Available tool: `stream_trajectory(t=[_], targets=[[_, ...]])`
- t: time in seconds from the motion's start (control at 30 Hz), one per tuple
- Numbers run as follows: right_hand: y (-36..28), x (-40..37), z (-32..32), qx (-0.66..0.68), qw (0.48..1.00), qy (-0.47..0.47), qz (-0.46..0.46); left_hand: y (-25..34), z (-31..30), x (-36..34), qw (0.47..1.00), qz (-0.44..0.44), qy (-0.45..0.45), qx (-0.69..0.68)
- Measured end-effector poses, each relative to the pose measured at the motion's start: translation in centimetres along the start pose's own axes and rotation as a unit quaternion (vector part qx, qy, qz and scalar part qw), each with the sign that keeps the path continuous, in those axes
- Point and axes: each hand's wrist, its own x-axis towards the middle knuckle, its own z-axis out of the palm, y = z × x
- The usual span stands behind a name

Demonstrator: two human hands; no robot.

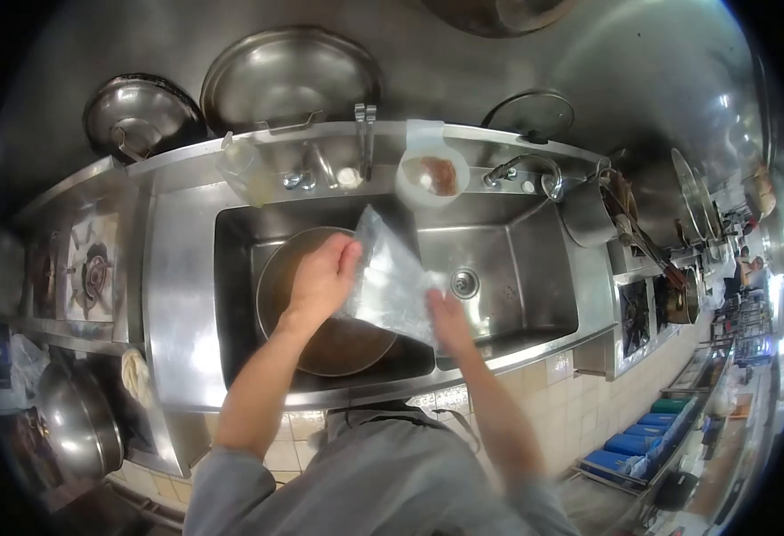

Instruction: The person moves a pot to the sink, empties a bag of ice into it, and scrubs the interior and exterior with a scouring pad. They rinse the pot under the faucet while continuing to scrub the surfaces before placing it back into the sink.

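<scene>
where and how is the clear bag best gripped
Probably by its two opposite side edges, pinched between thumb and fingers from left and right: the bag looks thin and flat, spread slantwise above the sink, with no handle showing. The left hand pinches one edge; the right hand, blurred, is at the other.

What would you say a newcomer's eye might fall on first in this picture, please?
Most likely the shiny clear plastic bag, stretched between the left hand and the right hand above the double sink. Next, perhaps, the large round metal piece leaning against the back wall, then the white container with something brown inside, behind the sink's divider.
</scene>
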Motion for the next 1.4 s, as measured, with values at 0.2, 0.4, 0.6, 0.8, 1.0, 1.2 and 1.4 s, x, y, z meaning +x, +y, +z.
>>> stream_trajectory(t=[0.2, 0.4, 0.6, 0.8, 1.0, 1.2, 1.4], targets=[[-0.8, 0.1, 1.5, 0.145, 0.986, -0.004, -0.083, 2.8, -0.3, 3.2, 0.996, 0.038, 0.027, 0.073], [-7.1, 3.6, -6.6, 0.162, 0.976, 0.049, -0.136, 3.6, 1.9, 6.4, 0.995, 0.054, 0.058, 0.060], [-15.1, 7.9, -13.3, 0.012, 0.940, 0.153, -0.305, 4.8, 5.6, 12.8, 0.993, 0.075, 0.068, -0.055], [-23.2, 10.0, -16.0, -0.193, 0.878, 0.212, -0.383, 3.0, 11.0, 19.6, 0.992, 0.066, 0.110, -0.020], [-26.5, 12.9, -15.0, -0.284, 0.885, 0.189, -0.318, 2.8, 12.7, 23.2, 0.998, -0.033, 0.007, 0.056], [-27.9, 14.6, -13.5, -0.337, 0.876, 0.170, -0.299, 1.3, 13.5, 24.4, 0.997, -0.039, -0.010, 0.072], [-28.5, 15.6, -13.3, -0.348, 0.868, 0.192, -0.298, 1.9, 12.0, 26.4, 0.995, 0.025, -0.015, 0.099]])
